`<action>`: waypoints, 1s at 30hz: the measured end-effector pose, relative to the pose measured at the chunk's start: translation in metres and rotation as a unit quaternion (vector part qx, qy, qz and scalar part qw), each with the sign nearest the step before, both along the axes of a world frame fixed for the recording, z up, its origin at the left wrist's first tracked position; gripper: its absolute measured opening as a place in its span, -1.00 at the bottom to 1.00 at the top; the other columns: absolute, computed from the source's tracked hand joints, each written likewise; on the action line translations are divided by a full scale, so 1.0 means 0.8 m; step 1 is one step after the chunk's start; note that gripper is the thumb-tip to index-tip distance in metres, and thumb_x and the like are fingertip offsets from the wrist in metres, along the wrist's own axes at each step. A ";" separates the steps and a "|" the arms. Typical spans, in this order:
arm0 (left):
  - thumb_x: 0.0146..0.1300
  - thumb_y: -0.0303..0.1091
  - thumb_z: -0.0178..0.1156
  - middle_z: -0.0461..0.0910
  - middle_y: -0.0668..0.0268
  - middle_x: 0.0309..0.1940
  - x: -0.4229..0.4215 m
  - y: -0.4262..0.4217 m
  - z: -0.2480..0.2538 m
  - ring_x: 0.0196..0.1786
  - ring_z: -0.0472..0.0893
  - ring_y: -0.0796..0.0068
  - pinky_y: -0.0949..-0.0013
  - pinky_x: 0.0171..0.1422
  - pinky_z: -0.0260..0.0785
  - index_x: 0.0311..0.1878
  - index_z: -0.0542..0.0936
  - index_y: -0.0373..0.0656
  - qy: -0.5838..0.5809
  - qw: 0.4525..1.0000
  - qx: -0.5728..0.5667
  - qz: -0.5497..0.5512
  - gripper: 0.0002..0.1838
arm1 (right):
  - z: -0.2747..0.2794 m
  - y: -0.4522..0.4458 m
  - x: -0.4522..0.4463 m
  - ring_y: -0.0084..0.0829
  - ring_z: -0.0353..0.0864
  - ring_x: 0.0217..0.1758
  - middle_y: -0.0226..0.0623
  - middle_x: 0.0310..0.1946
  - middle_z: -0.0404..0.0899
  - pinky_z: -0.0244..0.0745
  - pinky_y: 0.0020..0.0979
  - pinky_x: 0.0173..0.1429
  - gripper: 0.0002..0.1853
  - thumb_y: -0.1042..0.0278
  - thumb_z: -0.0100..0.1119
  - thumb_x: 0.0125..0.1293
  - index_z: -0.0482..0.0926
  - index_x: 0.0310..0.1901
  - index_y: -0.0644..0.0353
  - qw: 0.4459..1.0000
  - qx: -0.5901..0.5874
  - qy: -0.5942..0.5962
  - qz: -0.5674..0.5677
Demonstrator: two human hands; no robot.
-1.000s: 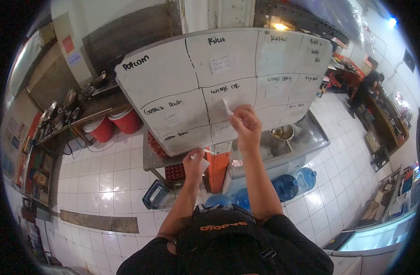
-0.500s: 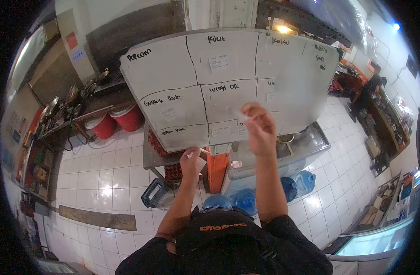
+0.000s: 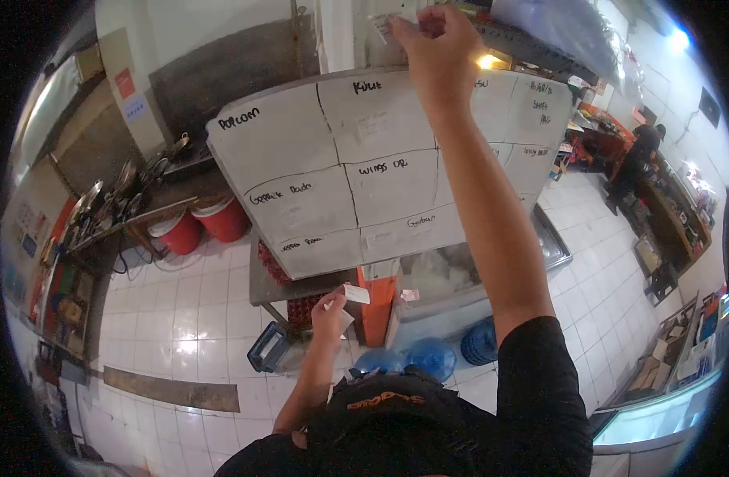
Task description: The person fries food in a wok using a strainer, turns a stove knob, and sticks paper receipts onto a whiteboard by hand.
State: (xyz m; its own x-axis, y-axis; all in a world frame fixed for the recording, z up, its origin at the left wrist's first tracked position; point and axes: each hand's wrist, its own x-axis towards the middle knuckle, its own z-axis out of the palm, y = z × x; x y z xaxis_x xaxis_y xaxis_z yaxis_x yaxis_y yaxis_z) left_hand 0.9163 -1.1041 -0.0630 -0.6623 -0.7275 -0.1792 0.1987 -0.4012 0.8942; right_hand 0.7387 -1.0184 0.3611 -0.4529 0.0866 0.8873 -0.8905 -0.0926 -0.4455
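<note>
My right hand [image 3: 445,52] is raised high, past the top edge of a whiteboard [image 3: 277,139], and pinches a small printed paper label [image 3: 383,29] between thumb and fingers. The whiteboard is ruled into boxes with handwritten headings such as "Popcorn", "Kulit" and "Wings Ori". Small paper slips [image 3: 374,126] are stuck in some boxes. Below the board's lower edge, my left hand [image 3: 326,318] grips small white paper slips [image 3: 356,295]; how many is unclear. My right forearm covers part of the board's right half.
Red buckets [image 3: 221,213] stand left of the board under a bench with pans. Blue water jugs [image 3: 430,358] sit on the tiled floor near my body, beside a white chest [image 3: 436,306]. A person in dark clothing [image 3: 639,163] is at the far right by shelves.
My right hand has risen from the board's middle to above its top edge. My left hand has dropped slightly away from the board, its slips now more exposed.
</note>
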 end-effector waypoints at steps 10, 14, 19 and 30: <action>0.18 -0.38 0.22 0.54 0.41 -0.22 0.018 0.025 0.107 -0.21 0.46 0.66 0.52 -0.16 0.30 -0.28 0.60 -0.22 0.094 0.995 0.025 0.030 -0.88 | -0.082 0.025 0.018 -0.70 0.42 -0.37 -0.48 -0.43 0.55 0.31 -0.62 -0.33 -0.90 0.44 0.29 0.12 0.57 -0.34 0.21 0.995 -0.027 0.059 -0.079; 0.13 -0.45 0.24 0.54 0.36 -0.25 0.025 0.039 0.159 -0.21 0.46 0.64 0.54 -0.12 0.28 -0.35 0.58 -0.25 0.134 0.990 0.013 0.045 -0.92 | -0.195 0.072 0.108 -0.51 0.50 -0.36 -0.38 -0.40 0.57 0.39 -0.48 -0.26 -0.87 0.41 0.35 0.01 0.61 -0.38 0.14 0.958 0.232 -0.041 0.164; 0.15 -0.55 0.19 0.56 0.28 -0.29 0.024 0.059 0.176 -0.20 0.49 0.56 0.51 -0.07 0.30 -0.36 0.59 -0.30 0.184 0.982 -0.041 0.031 -0.97 | -0.283 0.079 0.125 -0.50 0.55 -0.24 -0.32 -0.30 0.57 0.43 -0.53 -0.14 -0.84 0.61 0.30 0.01 0.65 -0.31 0.28 0.923 0.254 -0.128 0.259; 0.12 -0.58 0.18 0.60 0.21 -0.30 0.022 0.071 0.180 -0.21 0.54 0.50 0.47 -0.07 0.34 -0.29 0.62 -0.33 0.129 0.948 -0.290 0.008 -0.91 | -0.302 0.102 0.122 -0.49 0.60 -0.25 -0.24 -0.31 0.63 0.46 -0.54 -0.15 -0.85 0.63 0.28 0.02 0.65 -0.31 0.32 0.904 0.267 -0.194 0.273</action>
